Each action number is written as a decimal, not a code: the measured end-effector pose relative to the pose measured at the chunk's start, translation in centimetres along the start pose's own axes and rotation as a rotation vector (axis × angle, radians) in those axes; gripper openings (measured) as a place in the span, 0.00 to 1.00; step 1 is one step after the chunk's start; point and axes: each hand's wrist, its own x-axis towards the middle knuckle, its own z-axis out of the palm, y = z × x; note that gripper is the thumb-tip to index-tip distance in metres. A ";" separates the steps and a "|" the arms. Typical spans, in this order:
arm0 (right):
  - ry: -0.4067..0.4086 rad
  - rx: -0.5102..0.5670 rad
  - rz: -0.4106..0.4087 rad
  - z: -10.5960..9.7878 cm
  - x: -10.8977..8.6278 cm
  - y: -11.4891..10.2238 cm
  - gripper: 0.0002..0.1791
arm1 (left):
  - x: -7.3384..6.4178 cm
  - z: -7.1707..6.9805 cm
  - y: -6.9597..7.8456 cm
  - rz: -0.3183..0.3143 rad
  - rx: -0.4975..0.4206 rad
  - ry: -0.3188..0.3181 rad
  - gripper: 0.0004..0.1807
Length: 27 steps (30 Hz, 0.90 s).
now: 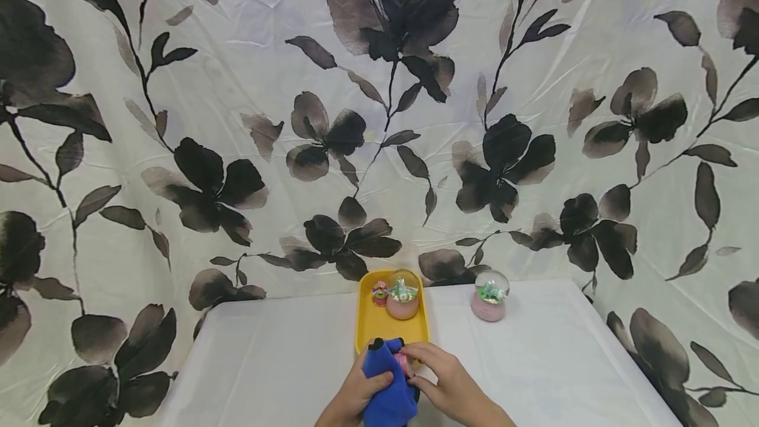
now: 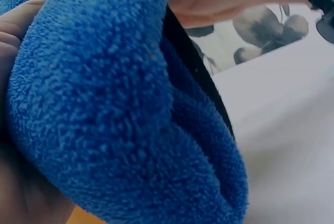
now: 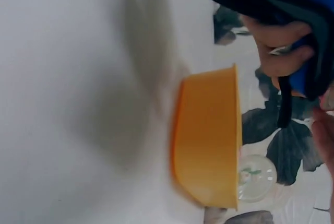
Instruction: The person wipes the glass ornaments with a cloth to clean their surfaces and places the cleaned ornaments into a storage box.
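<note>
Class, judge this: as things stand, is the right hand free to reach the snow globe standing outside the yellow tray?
Probably not at once: the right hand holds something against the blue cloth. Otherwise bare table lies before the snow globe.

There are two snow globes: one [image 1: 402, 300] sits in the tray and one [image 1: 489, 296] stands on the table. There is one yellow tray [image 1: 370, 333], one blue cloth [image 1: 388, 384], one tiny toy [image 1: 379, 294] and two hands.

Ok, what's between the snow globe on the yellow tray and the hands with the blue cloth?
Head view: only bare yellow tray floor lies between the snow globe and the blue cloth that the left hand and right hand hold.
</note>
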 end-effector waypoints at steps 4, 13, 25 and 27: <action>-0.055 0.020 0.178 -0.3 0.3 0.0 0.19 | 0.1 0.2 0.3 -0.017 0.043 0.034 0.29; -0.029 0.024 0.053 0.2 -0.1 -0.2 0.31 | -0.4 -0.1 0.2 -0.006 -0.030 0.002 0.29; -0.049 -0.098 0.160 0.4 -1.0 0.1 0.28 | -0.1 0.3 -0.1 0.010 -0.006 -0.004 0.26; -0.028 -0.067 0.080 0.6 -1.3 0.3 0.33 | 0.0 0.4 -0.1 0.006 -0.008 -0.015 0.26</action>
